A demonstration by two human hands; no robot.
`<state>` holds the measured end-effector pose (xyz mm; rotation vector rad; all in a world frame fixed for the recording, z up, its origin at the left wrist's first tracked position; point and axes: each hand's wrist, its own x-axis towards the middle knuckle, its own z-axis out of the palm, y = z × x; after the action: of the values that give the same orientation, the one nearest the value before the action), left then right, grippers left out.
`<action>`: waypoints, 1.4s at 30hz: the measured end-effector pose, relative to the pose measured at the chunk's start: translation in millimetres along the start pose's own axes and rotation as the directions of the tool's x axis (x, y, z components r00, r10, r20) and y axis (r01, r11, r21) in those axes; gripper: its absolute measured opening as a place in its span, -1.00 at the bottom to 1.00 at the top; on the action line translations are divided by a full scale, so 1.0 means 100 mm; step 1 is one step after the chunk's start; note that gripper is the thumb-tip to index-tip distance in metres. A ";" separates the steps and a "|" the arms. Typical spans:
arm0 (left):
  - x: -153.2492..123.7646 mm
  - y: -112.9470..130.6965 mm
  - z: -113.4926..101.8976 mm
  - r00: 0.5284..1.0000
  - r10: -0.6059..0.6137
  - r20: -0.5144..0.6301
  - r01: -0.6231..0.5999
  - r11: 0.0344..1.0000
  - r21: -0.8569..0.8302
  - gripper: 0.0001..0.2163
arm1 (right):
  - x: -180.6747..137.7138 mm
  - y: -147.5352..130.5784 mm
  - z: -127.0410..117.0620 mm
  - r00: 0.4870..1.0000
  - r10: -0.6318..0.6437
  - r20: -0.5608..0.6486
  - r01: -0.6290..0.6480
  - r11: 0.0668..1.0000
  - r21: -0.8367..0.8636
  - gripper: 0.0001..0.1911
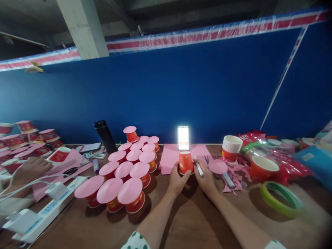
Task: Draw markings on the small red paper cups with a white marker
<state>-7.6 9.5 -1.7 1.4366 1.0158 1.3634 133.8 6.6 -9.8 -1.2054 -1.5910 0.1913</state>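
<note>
A red paper cup (pixel 185 163) stands upside down between my hands. My left hand (pixel 178 180) has its fingers and thumb wrapped round the cup's left side. My right hand (pixel 206 176) is closed on a slim white tube (pixel 199 169), right beside the cup; whether it is a pen or a glue stick I cannot make out. Behind the cup lie pink paper sheets (pixel 168 159). A pink paper disc (pixel 218 166) and scissors (pixel 206 160), partly hidden, are just past my right hand. To the left are several upturned red cups topped with pink discs (pixel 129 191).
On the right are a cup stack (pixel 232 145), an orange-red cup (pixel 264 168), pink scraps (pixel 240 173), yellow-green tape rolls (pixel 281 200) and a red plastic package (pixel 282 159). Left stand a black bottle (pixel 105 136) and a power strip (pixel 49 211). A co-worker's hand (pixel 32 169) rests beyond.
</note>
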 end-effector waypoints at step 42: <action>0.03 -0.04 0.01 0.999 -0.031 -0.043 0.020 0.970 -0.244 -0.54 | -0.03 -0.12 -0.01 0.997 -0.071 -0.028 0.069 0.996 -0.055 -0.67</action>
<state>-6.4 13.4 -4.5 1.2106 0.8599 1.4541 127.2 -1.3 -3.4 -1.1867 -1.6187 0.0857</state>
